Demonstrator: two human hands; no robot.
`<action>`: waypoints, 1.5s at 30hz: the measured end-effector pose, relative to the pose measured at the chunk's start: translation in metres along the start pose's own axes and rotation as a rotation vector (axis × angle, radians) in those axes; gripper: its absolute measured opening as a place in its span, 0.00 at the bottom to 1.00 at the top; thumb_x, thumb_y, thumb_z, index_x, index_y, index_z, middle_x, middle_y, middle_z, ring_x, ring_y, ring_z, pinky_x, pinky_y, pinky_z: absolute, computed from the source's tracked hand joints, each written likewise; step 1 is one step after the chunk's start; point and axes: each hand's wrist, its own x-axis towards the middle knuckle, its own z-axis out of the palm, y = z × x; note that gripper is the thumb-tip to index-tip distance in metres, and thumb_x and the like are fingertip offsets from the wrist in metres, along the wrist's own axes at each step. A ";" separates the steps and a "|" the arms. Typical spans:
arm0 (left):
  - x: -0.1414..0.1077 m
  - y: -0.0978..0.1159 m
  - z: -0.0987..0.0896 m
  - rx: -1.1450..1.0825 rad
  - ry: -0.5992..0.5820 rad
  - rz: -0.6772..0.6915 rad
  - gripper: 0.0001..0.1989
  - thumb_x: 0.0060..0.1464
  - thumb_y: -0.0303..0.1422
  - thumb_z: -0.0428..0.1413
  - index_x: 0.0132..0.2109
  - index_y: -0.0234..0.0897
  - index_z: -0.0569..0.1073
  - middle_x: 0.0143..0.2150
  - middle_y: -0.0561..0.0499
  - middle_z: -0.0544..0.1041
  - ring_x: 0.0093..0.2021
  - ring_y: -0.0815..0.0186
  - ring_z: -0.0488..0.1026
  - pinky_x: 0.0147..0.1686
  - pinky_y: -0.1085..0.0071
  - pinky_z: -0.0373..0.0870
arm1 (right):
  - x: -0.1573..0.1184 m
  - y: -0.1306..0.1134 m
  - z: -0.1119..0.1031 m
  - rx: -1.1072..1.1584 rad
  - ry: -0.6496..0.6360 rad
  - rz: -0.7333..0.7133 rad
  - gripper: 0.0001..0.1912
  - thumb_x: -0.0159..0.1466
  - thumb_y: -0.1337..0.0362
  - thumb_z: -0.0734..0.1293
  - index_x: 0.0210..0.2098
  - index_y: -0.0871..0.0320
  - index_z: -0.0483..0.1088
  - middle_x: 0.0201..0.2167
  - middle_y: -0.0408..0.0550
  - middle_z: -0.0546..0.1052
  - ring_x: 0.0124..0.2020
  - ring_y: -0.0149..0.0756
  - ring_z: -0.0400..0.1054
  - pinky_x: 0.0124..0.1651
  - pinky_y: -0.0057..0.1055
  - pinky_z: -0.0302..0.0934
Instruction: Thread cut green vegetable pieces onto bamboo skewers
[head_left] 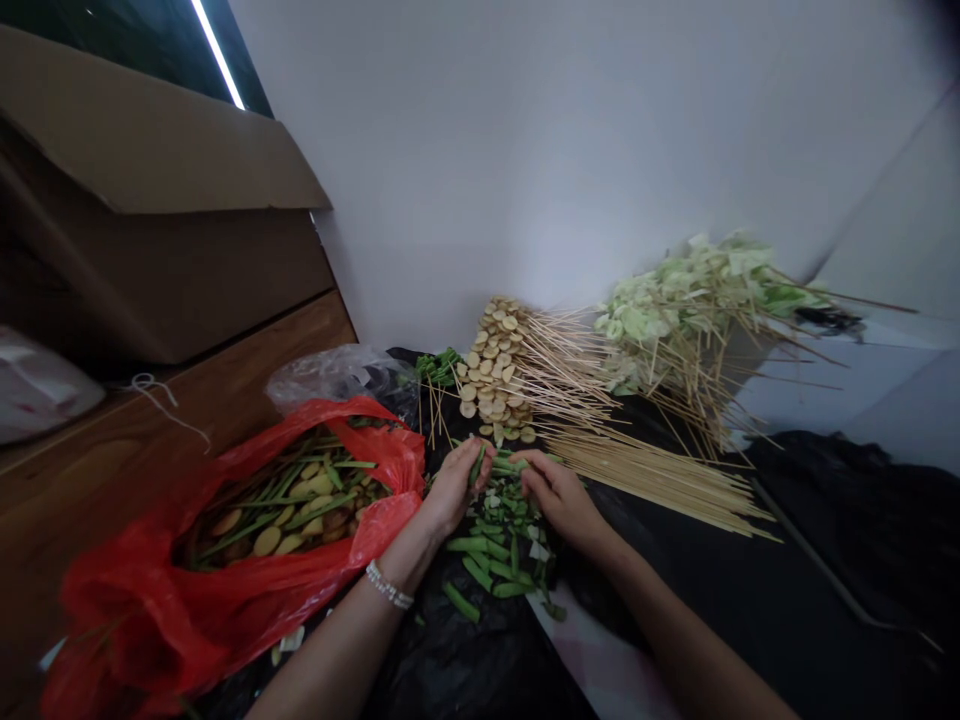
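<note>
My left hand (456, 482) is curled around green bean pieces, with green showing between the fingers. To its right, my right hand (559, 495) pinches the end of a green bean (510, 465) between thumb and fingers. Below both hands lies a loose pile of broken green bean pieces (491, 560) on black plastic (465, 665). Just beyond the hands, rows of skewered potato slices (495, 350) lie with their sticks pointing right. Several skewers of green beans (439, 368) sit to the left of them.
A red plastic bag (247, 590) holding potato slices and long beans gapes open at the left. Bare bamboo skewers (660, 475) lie to the right, below skewered cabbage (690, 285). A cardboard box (172, 260) and clear plastic bag (337, 375) stand behind; a white wall (480, 150) closes the back.
</note>
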 end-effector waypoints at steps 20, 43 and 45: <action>0.002 -0.006 -0.005 0.128 0.158 -0.021 0.20 0.40 0.45 0.65 0.31 0.33 0.71 0.21 0.58 0.65 0.20 0.76 0.58 0.21 0.77 0.52 | 0.006 0.013 -0.012 -0.255 0.042 -0.100 0.14 0.67 0.59 0.58 0.43 0.56 0.72 0.40 0.49 0.76 0.44 0.38 0.66 0.49 0.35 0.56; -0.004 -0.002 -0.009 0.889 -0.394 0.141 0.19 0.58 0.44 0.49 0.30 0.34 0.73 0.25 0.53 0.69 0.28 0.68 0.64 0.27 0.75 0.58 | -0.007 0.002 0.003 -0.787 -0.252 -0.150 0.09 0.67 0.69 0.55 0.36 0.59 0.66 0.33 0.48 0.74 0.35 0.36 0.65 0.40 0.32 0.48; -0.003 -0.003 -0.008 0.790 -0.357 0.111 0.20 0.58 0.45 0.49 0.29 0.34 0.72 0.24 0.53 0.69 0.28 0.68 0.63 0.27 0.75 0.58 | -0.006 0.004 0.008 -0.771 -0.167 -0.137 0.11 0.68 0.67 0.54 0.35 0.58 0.66 0.32 0.47 0.74 0.34 0.35 0.65 0.39 0.32 0.48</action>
